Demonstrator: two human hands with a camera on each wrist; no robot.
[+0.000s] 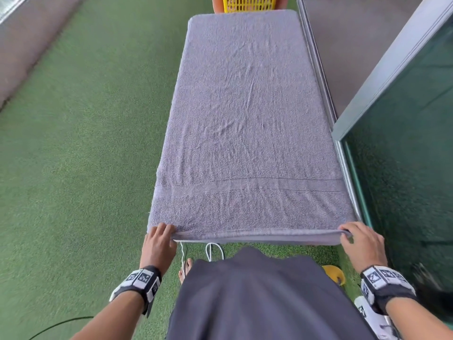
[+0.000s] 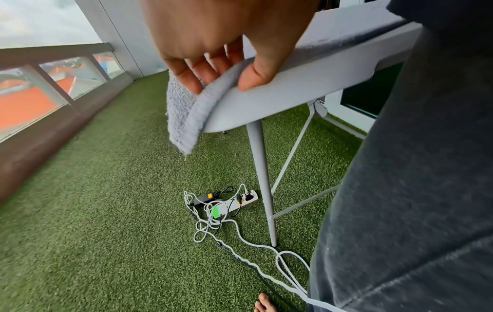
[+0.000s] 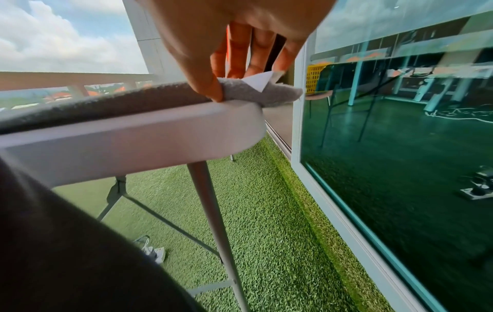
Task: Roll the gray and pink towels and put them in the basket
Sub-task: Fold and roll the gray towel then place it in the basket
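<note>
A gray towel (image 1: 247, 119) lies spread flat over the whole top of a narrow white folding table (image 2: 280, 101). My left hand (image 1: 160, 238) pinches its near left corner (image 2: 192, 109), thumb under and fingers on top. My right hand (image 1: 355, 238) pinches the near right corner (image 3: 256, 92), where a white label sticks up. A yellow basket (image 1: 248, 3) stands beyond the table's far end, mostly cut off by the frame. No pink towel is in view.
Green artificial turf (image 1: 85, 143) covers the floor. A glass door and frame (image 1: 404, 143) run close along the table's right side. A power strip with tangled cables (image 2: 226, 204) lies under the table near my bare foot (image 2: 264, 303). A railing (image 2: 53, 84) stands at left.
</note>
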